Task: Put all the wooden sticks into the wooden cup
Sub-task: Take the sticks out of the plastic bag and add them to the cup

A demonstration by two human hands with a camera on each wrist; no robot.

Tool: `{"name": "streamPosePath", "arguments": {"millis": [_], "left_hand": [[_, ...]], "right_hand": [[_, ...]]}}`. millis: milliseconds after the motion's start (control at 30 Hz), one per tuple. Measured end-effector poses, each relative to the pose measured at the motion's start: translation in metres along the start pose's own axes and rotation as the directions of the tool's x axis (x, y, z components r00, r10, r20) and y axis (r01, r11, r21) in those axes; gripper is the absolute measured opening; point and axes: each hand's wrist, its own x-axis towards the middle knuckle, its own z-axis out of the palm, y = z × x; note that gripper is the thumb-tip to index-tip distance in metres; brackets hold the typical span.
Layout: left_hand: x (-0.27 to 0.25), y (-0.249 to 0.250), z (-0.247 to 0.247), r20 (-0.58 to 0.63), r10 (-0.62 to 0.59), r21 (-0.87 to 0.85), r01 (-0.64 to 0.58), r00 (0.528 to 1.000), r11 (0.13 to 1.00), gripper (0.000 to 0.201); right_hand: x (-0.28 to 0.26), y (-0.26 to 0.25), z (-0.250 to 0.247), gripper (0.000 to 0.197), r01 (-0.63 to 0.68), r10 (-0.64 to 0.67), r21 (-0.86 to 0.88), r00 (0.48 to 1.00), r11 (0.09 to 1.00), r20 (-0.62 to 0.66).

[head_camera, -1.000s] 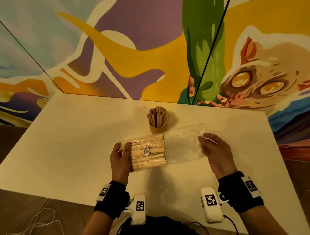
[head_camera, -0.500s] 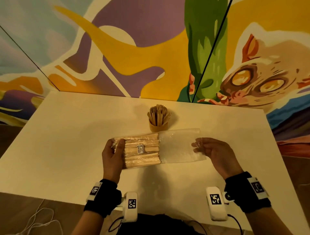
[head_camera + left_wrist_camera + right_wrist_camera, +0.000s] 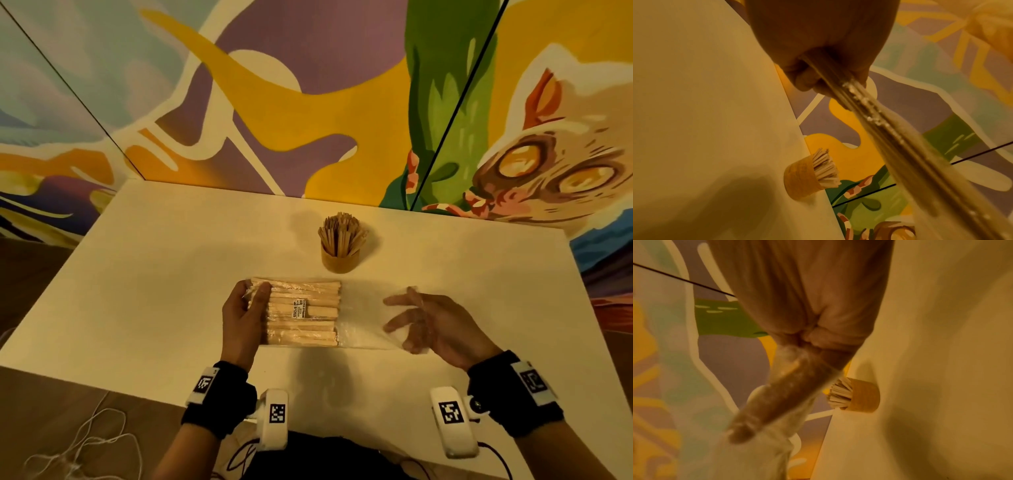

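A clear plastic bag (image 3: 361, 318) holds a flat bundle of wooden sticks (image 3: 301, 317) with a small white label. My left hand (image 3: 253, 301) grips the bag's left end, thumb on top; in the left wrist view the same hand (image 3: 818, 73) pinches the pack (image 3: 890, 138) edge-on. My right hand (image 3: 404, 318) is open with fingers spread at the bag's empty right end, and plastic film covers a finger (image 3: 777, 394). Beyond the bag stands the wooden cup (image 3: 339, 262), with several sticks (image 3: 340, 233) upright in it. The cup (image 3: 799, 180) (image 3: 865, 395) also shows in both wrist views.
The white table (image 3: 154, 291) backs onto a painted mural wall (image 3: 308, 102). Its near edge runs just under my wrists. White cords (image 3: 78, 442) lie on the floor at the lower left.
My right hand let go of its pinch on the bag's right end and spread its fingers into the plastic. The left hand keeps its grip, and the bag has shifted slightly left.
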Motion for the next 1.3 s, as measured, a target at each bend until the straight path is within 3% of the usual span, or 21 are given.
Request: {"name": "streamPosePath", "arguments": {"millis": [167,267,300,400,533,633,700,767,867,933,1033,1100,1167,1233,1300], "left_hand": [[-0.002,-0.002,0.000,0.016,0.020,0.006,-0.020,1.000,1.000,0.014],[-0.002,-0.002,0.001,0.027,0.029,0.025,-0.030,0.999,0.999,0.012],[-0.003,-0.002,0.001,0.030,0.029,0.034,-0.030,0.999,0.999,0.012],[-0.001,-0.004,0.000,0.015,0.004,0.029,-0.004,1.000,1.000,0.013],[0.000,-0.003,-0.002,-0.015,-0.008,0.014,0.008,1.000,1.000,0.013],[-0.001,-0.001,-0.001,-0.006,0.019,0.022,-0.019,1.000,1.000,0.012],[-0.002,-0.001,-0.001,-0.002,0.020,0.022,-0.020,1.000,1.000,0.013],[-0.003,-0.003,-0.001,-0.001,0.009,0.022,-0.009,1.000,1.000,0.015],[-0.002,-0.003,-0.003,-0.011,-0.014,0.017,0.014,1.000,1.000,0.015],[-0.002,-0.002,-0.004,-0.018,-0.025,0.007,0.025,1.000,1.000,0.016],[-0.001,0.000,-0.004,-0.004,-0.032,0.003,0.032,0.999,0.999,0.018],[-0.003,0.001,-0.002,0.015,-0.042,-0.008,0.042,0.999,0.999,0.020],[-0.006,0.001,0.003,0.041,-0.053,-0.026,0.054,0.998,0.998,0.020],[-0.010,0.001,0.009,0.074,-0.051,-0.021,0.053,0.996,0.998,0.019],[-0.013,0.001,0.015,0.107,-0.038,0.000,0.038,0.994,0.999,0.016]], "right_hand": [[-0.003,0.005,0.014,0.013,0.107,-0.083,-0.168,0.987,0.980,0.140],[-0.003,0.009,0.024,0.041,0.168,-0.129,-0.211,0.974,0.963,0.187],[-0.004,0.010,0.027,0.043,0.190,-0.149,-0.215,0.970,0.958,0.192],[-0.005,0.011,0.029,0.024,0.267,-0.239,-0.147,0.953,0.952,0.185],[-0.006,0.012,0.033,0.030,0.338,-0.320,-0.087,0.932,0.937,0.172],[-0.005,0.016,0.040,0.048,0.321,-0.304,-0.104,0.940,0.941,0.155],[0.000,0.020,0.042,0.040,0.362,-0.336,-0.149,0.925,0.920,0.177],[0.003,0.020,0.044,0.018,0.354,-0.319,-0.169,0.926,0.920,0.203],[0.007,0.020,0.045,0.073,0.316,-0.273,-0.241,0.942,0.918,0.193],[0.010,0.020,0.046,0.080,0.321,-0.275,-0.255,0.941,0.912,0.199],[0.011,0.021,0.042,0.085,0.346,-0.313,-0.142,0.926,0.927,0.211],[0.014,0.023,0.039,0.074,0.347,-0.325,-0.086,0.924,0.934,0.204],[0.014,0.023,0.041,0.050,0.330,-0.307,-0.164,0.940,0.930,0.147],[0.016,0.026,0.046,0.043,0.306,-0.294,-0.229,0.952,0.924,0.083],[0.016,0.028,0.051,0.037,0.305,-0.300,-0.183,0.952,0.935,0.051]]}}
